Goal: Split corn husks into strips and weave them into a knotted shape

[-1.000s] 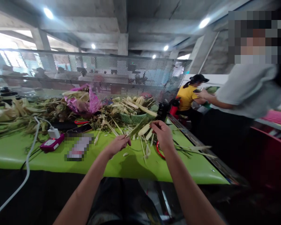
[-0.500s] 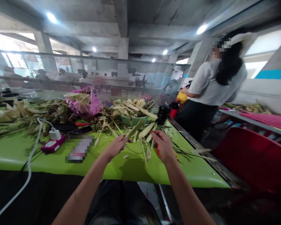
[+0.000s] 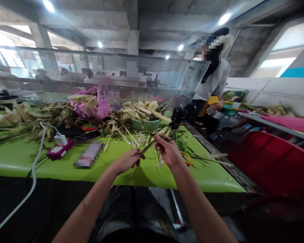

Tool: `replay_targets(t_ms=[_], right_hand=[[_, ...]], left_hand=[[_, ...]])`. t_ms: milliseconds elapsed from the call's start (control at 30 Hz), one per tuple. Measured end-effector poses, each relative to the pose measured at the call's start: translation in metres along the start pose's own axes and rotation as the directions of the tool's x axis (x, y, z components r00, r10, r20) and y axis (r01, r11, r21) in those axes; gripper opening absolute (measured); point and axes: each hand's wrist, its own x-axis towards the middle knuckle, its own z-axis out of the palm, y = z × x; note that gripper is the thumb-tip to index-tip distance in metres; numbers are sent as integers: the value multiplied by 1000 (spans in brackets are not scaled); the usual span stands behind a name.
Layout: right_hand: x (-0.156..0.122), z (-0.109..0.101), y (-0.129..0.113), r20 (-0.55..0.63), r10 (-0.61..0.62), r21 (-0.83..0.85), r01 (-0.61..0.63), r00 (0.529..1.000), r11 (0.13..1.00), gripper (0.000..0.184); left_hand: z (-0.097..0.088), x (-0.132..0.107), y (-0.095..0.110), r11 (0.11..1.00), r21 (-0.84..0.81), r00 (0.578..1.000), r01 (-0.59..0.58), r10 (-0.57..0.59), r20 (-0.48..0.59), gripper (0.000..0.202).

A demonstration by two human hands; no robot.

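A long, flat greenish husk strip (image 3: 149, 144) stretches between my two hands above the front of the green table (image 3: 202, 179). My left hand (image 3: 128, 160) is closed on its lower, nearer end. At the upper end, the thumb and fingers of my right hand (image 3: 168, 150) pinch the strip. Just beyond lies a heap of pale husk pieces and thin stalks, partly covered by my right hand. A yellow ring-shaped thing (image 3: 187, 157) rests beside my right wrist among green stems (image 3: 183, 143).
Behind are a green basket (image 3: 145, 125) of husks, a pink plastic bag (image 3: 102, 105) and a black device (image 3: 177, 116). Left lie a phone (image 3: 89, 155), a dark phone (image 3: 88, 135) and a purple power box (image 3: 59, 151). A person (image 3: 214, 81) and red chair (image 3: 271, 165) are right.
My right hand has come up and left from the pale husk onto the far end of the strip in my left hand. The person at the right has moved farther off.
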Motion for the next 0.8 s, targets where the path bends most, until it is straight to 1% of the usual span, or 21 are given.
replay_targets(t_ms=[67, 133, 200, 233, 300, 367, 467, 633, 700, 800], right_hand=[[-1, 3, 0, 33, 4, -63, -2, 999, 998, 22], [-1, 7, 0, 61, -2, -112, 9, 998, 994, 22], [0, 8, -1, 66, -18, -135, 27, 998, 991, 23], [2, 8, -2, 58, -25, -141, 33, 998, 989, 24], [4, 7, -3, 38, -34, -158, 40, 999, 987, 25], [5, 6, -4, 33, -34, -181, 39, 999, 983, 25], [5, 3, -5, 42, -18, -195, 26, 999, 980, 25], [8, -8, -10, 31, 4, -151, 1, 1000, 989, 27], [11, -16, -12, 1, -9, -109, 9, 1000, 994, 25], [16, -29, -15, -91, -46, -80, 39, 995, 996, 24]], left_hand=[[4, 4, 6, 998, -53, 1000, -20, 20, 4, 23], [8, 9, 11, 994, -47, 994, -96, 93, -49, 23], [12, 14, 15, 975, 69, 964, -211, 219, -147, 23], [13, 16, 16, 960, 136, 947, -243, 265, -181, 23], [14, 17, 16, 938, 241, 930, -248, 300, -211, 25], [13, 16, 15, 934, 281, 939, -219, 281, -201, 29], [11, 15, 15, 932, 300, 946, -202, 265, -187, 34], [4, 17, 9, 929, 338, 951, -151, 230, -206, 34], [1, 18, 6, 932, 344, 953, -114, 200, -228, 35], [-2, 16, 5, 930, 363, 956, -57, 155, -247, 34]])
